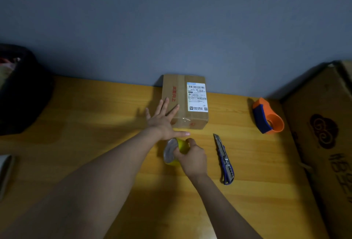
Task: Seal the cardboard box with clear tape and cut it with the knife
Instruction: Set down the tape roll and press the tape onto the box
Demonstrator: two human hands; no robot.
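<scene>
A small cardboard box point(192, 116) with a white shipping label and red print sits against the blue wall on the wooden table point(95, 124). My left hand point(163, 120) lies flat with fingers spread, over the box's near left corner and the table beside it. Just in front of the box, my right hand point(192, 157) grips a roll of tape point(172, 152) that looks yellowish, standing on its edge. A utility knife point(224, 160) with a blue body and extended blade lies on the table to the right of that hand.
An orange and blue tape dispenser point(267, 117) rests at the right near the wall. A large printed cardboard carton point(323, 143) fills the right edge. A dark bag or bin point(22, 93) stands at the left, and a pale object point(4, 172) pokes in at the left edge.
</scene>
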